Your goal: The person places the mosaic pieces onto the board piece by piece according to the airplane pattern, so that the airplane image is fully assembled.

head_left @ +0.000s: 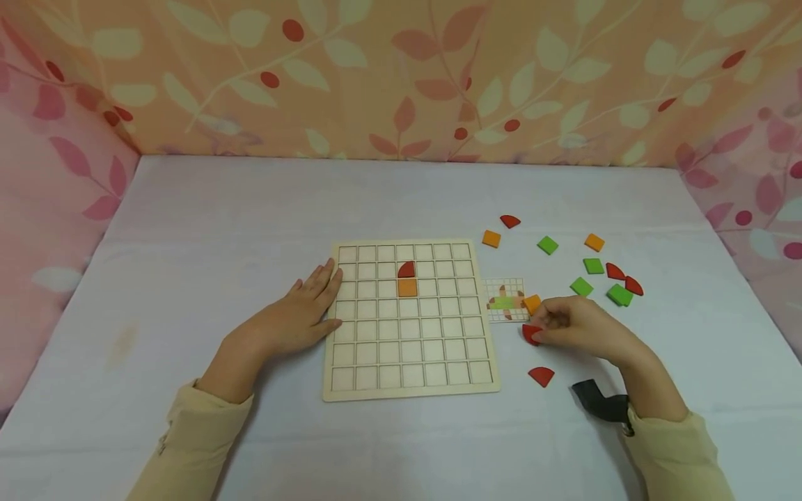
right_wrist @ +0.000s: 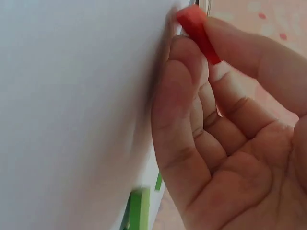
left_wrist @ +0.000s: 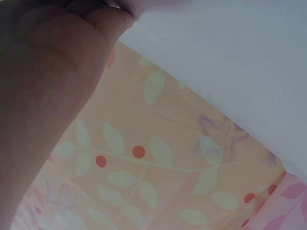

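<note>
Your right hand (head_left: 576, 325) pinches a red piece (head_left: 530, 335) between thumb and fingertips, palm side showing in the right wrist view. That piece sits right of the board, just below the card's lower right corner. Can't tell whether it's lifted off the cloth or touching it.

Your left hand (head_left: 291, 316) lies at the left side of the grid board (head_left: 388, 353), fingers straight, tips on the edge, thumb held apart lower down. The left wrist view mostly gets backdrop and cloth, with your hand dark in the upper left.

Board has two pieces in the fourth column: a red quarter-circle (head_left: 407, 270) in the second row, an orange square (head_left: 407, 287) directly under it. The pattern card (head_left: 504, 300) lies beside the board's right edge, printed with a small coloured figure on a grid. A loose orange square (head_left: 532, 304) is at the card's right edge, next to your right fingers. A loose red wedge (head_left: 541, 376) lies below your right hand, nearer you.

Other loose pieces, beyond your right hand: green squares (head_left: 581, 286), two more orange squares (head_left: 491, 239), three more red wedges (head_left: 510, 221). White cloth (head_left: 401, 452) underneath, leafy-print backdrop (head_left: 351, 83) behind. Black strap (head_left: 598, 401) by your right cuff.
</note>
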Available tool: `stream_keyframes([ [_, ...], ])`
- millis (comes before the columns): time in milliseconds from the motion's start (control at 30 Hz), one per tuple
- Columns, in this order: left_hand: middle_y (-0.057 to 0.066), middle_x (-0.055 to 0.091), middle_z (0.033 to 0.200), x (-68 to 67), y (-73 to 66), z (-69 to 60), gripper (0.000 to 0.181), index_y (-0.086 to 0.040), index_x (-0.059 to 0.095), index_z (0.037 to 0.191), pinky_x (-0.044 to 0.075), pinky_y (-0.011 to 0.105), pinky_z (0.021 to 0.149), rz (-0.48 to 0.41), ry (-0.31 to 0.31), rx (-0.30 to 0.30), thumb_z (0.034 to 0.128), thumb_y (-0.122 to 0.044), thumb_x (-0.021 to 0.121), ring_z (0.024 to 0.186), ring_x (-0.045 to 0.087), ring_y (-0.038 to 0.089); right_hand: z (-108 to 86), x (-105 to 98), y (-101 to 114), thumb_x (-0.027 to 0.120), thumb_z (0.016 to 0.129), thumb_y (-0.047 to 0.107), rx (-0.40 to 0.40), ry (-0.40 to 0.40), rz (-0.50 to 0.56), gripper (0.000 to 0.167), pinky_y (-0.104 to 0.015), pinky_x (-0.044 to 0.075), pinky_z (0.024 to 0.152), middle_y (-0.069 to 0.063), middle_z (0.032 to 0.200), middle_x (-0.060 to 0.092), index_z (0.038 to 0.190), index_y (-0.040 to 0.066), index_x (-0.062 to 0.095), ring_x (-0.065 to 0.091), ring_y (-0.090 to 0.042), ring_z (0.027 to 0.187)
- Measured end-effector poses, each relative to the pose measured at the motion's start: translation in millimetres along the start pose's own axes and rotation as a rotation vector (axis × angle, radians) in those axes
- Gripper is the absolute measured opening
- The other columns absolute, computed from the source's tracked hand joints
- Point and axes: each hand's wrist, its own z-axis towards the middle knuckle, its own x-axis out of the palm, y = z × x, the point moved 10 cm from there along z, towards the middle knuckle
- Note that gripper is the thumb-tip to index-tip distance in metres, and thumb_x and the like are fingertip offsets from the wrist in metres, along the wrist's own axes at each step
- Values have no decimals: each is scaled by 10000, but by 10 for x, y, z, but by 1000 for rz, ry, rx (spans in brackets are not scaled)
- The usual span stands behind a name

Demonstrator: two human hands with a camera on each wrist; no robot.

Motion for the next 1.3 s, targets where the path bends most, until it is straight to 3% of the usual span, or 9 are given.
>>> stream_keyframes([
  [233,203,-78,1554,-7,5,-3,728,33,38,1493,71,557,1112,-6,-4,-5,991,-260,475,1421,-27,361,82,84,207,667,845,24,-83,24,3,237,-210,471,619,-6,878,632,1081,31,677,549,-94,708],
  [467,190,-80,1557,-8,12,0,733,24,39,1495,72,548,1115,-3,-6,-16,989,-270,481,1423,-24,353,191,115,388,662,828,5,-108,12,24,138,-223,460,641,2,770,583,943,80,638,547,-152,726],
  [767,187,-84,1558,2,21,11,737,23,34,1495,70,551,1115,0,-3,-17,988,-273,480,1423,-27,352,404,196,662,684,834,36,-120,40,119,88,-237,468,672,-25,799,665,891,66,625,595,-197,725],
  [1300,201,-83,1554,3,25,14,737,37,34,1490,63,554,1114,-4,-5,-11,985,-257,483,1422,-30,358,828,579,1336,701,812,41,-290,99,131,48,-280,465,666,12,727,618,829,49,658,560,-163,708],
])
